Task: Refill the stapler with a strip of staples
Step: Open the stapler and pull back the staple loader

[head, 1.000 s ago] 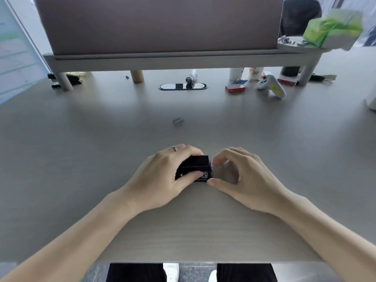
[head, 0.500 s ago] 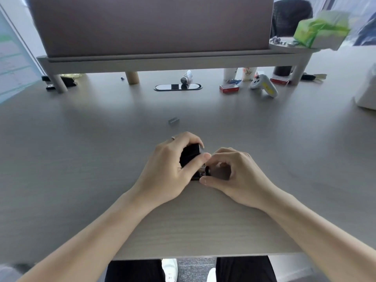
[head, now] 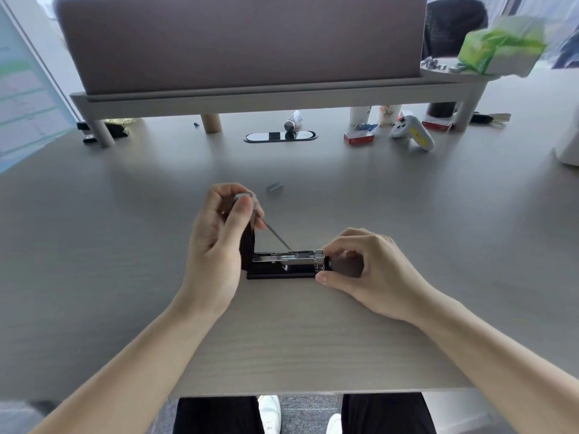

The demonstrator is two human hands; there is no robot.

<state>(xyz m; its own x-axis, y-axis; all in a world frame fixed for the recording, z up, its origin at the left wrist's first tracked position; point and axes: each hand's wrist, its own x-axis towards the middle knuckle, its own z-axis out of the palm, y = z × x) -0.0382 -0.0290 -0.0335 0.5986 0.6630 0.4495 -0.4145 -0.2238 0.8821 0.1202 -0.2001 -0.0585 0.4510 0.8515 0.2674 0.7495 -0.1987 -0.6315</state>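
Left hand (head: 219,242) on raised stapler (head: 283,264) lid

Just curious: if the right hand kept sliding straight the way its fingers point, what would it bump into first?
The right hand points leftward, so it would first press into the open stapler, whose front end its fingertips already touch.

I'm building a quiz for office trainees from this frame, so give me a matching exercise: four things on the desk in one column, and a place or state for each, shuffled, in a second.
Things:
1. stapler
2. staple strip
3. red box
4. white controller

Places or states:
A. lying loose on the desk beyond the hands
B. far right, with a yellow patch
C. opened, lid swung up by the left hand
D. beside the white controller, on its left

Pairs: 1-C, 2-A, 3-D, 4-B
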